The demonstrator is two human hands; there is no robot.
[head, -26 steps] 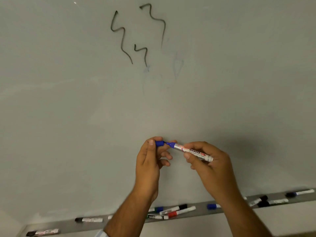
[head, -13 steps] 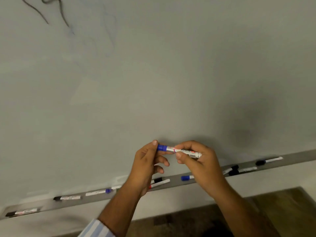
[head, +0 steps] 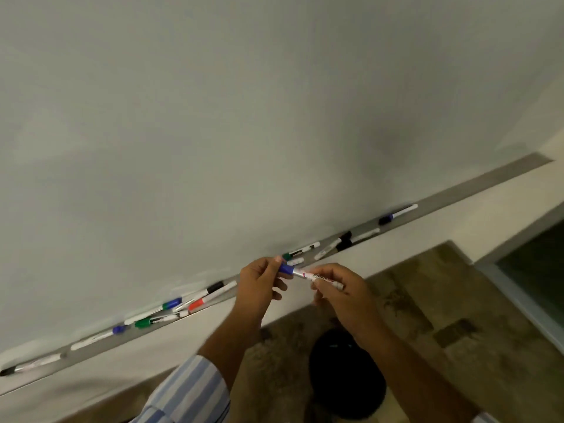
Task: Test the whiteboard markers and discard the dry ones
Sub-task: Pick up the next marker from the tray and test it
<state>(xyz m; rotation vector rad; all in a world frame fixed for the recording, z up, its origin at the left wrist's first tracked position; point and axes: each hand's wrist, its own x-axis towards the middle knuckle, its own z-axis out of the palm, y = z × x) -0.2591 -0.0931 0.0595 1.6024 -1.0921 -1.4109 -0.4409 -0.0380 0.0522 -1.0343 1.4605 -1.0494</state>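
Here, in the head view, two hands hold one blue marker point(head: 308, 273) in front of the whiteboard point(head: 244, 117), just above the tray point(head: 488, 181). The left hand point(head: 259, 285) has its fingers point(head: 276, 261) curled round the blue cap end and pinches it. The right hand point(head: 338, 294) has its fingers point(head: 320, 283) curled round the white barrel, with the print side facing up. The marker lies almost flat between the two hands, cap to the left and tail to the right. The cap sits on the marker.

Along the tray lie many more markers. A green marker point(head: 300, 251) lies just behind the left hand. A red marker point(head: 201, 303) and a black-capped marker point(head: 221, 288) lie close together to the left. Another blue-capped marker point(head: 396, 214) lies far off to the right.

A striped sleeve point(head: 189, 389) covers the left arm. Below the hands, a dark round thing point(head: 348, 377) sits on the brown floor point(head: 457, 315); it is too dark to tell what it is.
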